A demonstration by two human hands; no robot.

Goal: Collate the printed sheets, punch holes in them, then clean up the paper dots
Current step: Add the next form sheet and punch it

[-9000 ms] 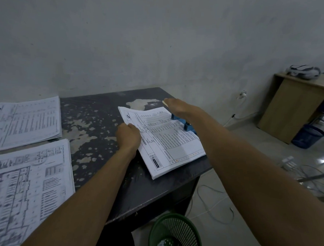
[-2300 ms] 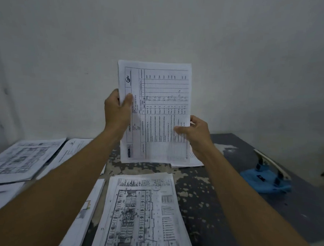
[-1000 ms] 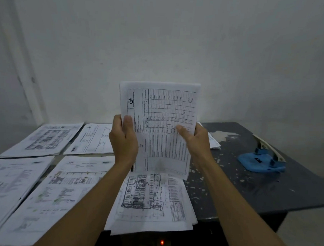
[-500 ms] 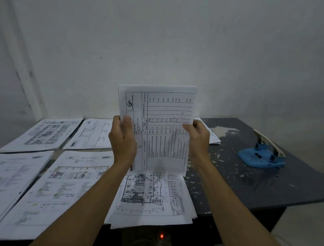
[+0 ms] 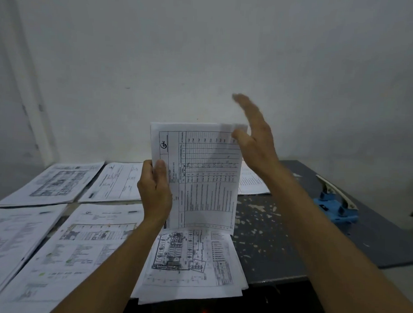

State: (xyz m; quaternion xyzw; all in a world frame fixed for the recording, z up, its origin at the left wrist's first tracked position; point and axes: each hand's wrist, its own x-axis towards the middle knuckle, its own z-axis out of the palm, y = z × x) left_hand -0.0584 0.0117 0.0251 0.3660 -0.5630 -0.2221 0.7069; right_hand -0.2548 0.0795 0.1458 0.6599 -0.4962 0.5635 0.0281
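Printed sheets [image 5: 200, 177] upright above near pile [image 5: 191, 262], now gripped by left hand [image 5: 154, 189] alone; right hand [image 5: 256, 139] released, fingers straight, poised to tap edges square.

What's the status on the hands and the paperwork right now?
Left hand grips upright stack of sheets. Right hand open at its top right corner. Hole punch idle on table, nothing blocking.
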